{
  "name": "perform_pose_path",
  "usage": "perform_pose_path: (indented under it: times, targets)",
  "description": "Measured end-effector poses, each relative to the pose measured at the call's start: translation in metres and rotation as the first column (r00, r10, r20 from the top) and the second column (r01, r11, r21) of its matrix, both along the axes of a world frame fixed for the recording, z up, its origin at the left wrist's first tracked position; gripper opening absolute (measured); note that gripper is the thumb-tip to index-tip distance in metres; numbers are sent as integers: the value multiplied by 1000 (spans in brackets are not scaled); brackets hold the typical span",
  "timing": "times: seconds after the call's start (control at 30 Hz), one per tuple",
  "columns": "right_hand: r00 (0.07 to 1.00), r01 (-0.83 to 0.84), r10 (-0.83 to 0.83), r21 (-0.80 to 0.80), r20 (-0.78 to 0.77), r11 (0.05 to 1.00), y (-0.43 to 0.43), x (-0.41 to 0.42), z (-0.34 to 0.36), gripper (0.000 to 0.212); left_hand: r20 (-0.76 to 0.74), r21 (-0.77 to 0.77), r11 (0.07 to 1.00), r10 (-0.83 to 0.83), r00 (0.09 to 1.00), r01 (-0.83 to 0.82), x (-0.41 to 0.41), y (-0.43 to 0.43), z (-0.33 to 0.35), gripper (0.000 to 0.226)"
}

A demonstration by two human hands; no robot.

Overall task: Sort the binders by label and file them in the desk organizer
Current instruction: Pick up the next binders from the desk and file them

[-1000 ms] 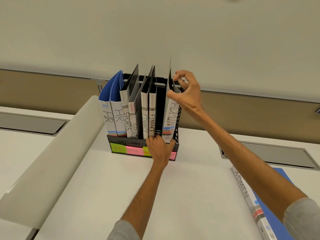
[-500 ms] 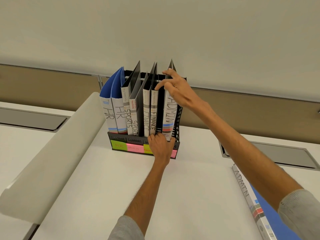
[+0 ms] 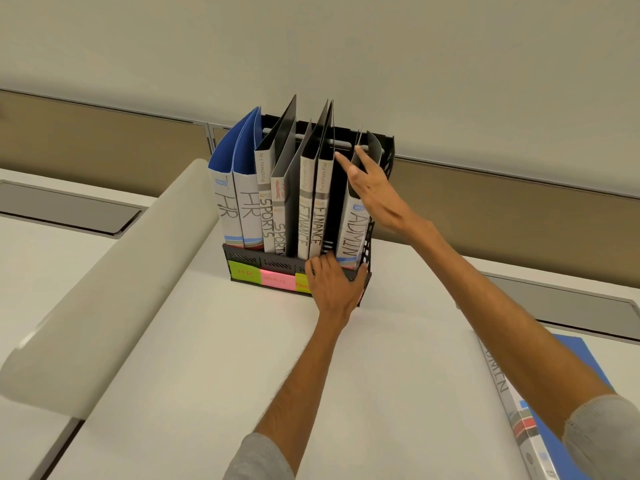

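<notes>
Your left grip (image 3: 332, 284) clasps the organizer (image 3: 242, 252) by its front rim. Your right grip (image 3: 374, 192), fingers straight, touches the top of the ADMIN binder (image 3: 353, 230) in the rightmost slot.

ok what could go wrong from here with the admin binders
The filed ADMIN binder sits in the desk organizer with covers splayed, only touched by straight fingers of the right hand; it may flop and crowd the slot. The second ADMIN binder lies on the desk under that forearm and could get nudged.
</notes>
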State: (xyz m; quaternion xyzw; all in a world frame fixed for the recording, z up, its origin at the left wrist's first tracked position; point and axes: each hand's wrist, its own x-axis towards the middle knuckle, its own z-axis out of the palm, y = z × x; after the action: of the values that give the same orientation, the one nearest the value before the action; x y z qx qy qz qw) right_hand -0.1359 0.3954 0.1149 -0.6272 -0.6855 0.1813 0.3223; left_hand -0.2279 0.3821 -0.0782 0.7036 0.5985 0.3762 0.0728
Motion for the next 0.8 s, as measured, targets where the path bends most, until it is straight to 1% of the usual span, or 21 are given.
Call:
perform_pose_path:
  times: [0.17, 0.23, 0.33, 0.5, 0.67, 0.8]
  targets:
    - [1000, 17, -17, 0, -7, 1000, 0, 2, -3, 47, 4, -30, 999, 23, 1000, -23, 3, 5, 2, 53]
    - [1000, 23, -23, -6, 16, 1000, -2, 3, -3, 48, -32, -28, 999, 35, 999, -36, 4, 4, 2, 52]
    - [999, -4, 4, -7, 53, 1000, -4, 1, -2, 46, -110, -76, 995, 56, 992, -65, 7, 2, 5, 53]
    - [999, -15, 15, 2, -36, 1000, -6, -4, 3, 40, -165, -103, 993, 47, 985, -65, 7, -1, 7, 51]
    - [997, -2, 3, 24, -74, 1000, -9, -5, 4, 37, -113, -70, 998, -15, 993, 7, -2, 1, 2, 56]
    - [1000, 15, -14, 42, -25, 999, -11, -4, 1, 40, -80, -43, 996, -81, 993, 78, -11, 2, 2, 58]
